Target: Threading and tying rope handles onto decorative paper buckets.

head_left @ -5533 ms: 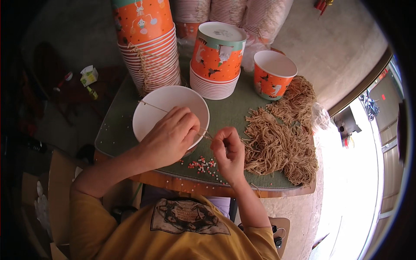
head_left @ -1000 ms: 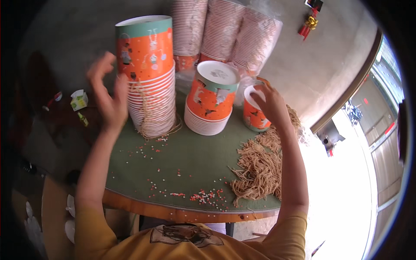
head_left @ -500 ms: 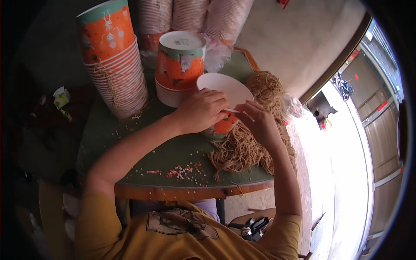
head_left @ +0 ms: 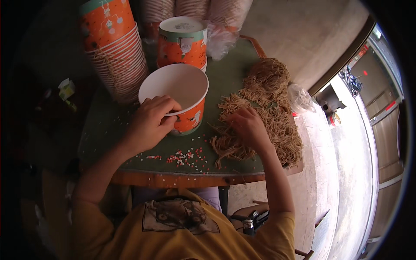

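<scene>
My left hand (head_left: pixel 149 123) grips the near right rim of an orange paper bucket (head_left: pixel 189 120), thumb outside and fingers over the edge. The bucket stands upright on the green tabletop, its white mouth turned up. To its right, my right hand (head_left: pixel 248 128) is closed with bent fingers on a heap of tan strings (head_left: pixel 277 125); its fingertips are partly hidden among the strands. Small red and white dots (head_left: pixel 186 158) lie scattered on the table in front of the bucket.
A tall leaning stack of nested buckets (head_left: pixel 117 56) stands at the left, with strings hanging on it. Behind my bucket, upside-down buckets (head_left: pixel 182 43) are stacked. Plastic-wrapped bucket stacks (head_left: pixel 190 8) line the back. A clear plastic bag (head_left: pixel 300 99) lies beyond the strings.
The bucket has moved left, away from the string heap, with my left hand on its rim. My right hand has left the bucket and come down onto the strings.
</scene>
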`<action>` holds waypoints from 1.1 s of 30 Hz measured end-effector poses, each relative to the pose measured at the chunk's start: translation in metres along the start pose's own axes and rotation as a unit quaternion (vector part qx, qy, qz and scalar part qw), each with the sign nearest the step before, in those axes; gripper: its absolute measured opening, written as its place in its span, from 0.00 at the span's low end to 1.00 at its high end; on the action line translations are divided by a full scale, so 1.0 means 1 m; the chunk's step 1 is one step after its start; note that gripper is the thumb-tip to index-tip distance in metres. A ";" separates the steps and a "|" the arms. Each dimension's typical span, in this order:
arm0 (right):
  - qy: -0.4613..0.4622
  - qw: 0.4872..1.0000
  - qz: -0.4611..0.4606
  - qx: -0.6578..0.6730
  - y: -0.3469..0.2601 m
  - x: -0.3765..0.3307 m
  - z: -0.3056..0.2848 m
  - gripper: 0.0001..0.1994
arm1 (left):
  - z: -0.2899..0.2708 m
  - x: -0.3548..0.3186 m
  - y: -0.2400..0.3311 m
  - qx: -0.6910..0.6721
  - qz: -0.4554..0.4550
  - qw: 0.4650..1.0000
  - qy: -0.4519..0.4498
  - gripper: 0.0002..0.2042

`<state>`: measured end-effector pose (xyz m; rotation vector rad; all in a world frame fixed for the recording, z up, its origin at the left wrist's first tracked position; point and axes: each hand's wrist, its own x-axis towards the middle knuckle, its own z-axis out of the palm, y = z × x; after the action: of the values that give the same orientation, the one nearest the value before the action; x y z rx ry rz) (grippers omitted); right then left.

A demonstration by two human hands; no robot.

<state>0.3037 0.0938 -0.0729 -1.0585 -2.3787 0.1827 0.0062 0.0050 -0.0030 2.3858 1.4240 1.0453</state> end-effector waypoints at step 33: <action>0.158 0.921 0.074 0.349 -0.163 0.039 0.033 0.05 | -0.022 -0.028 0.013 -0.105 -0.078 0.990 0.044 0.13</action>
<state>0.1594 0.0133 -0.0321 -0.8279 -1.7207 0.7862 -0.0070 -0.0287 0.0056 2.0711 1.4245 1.2076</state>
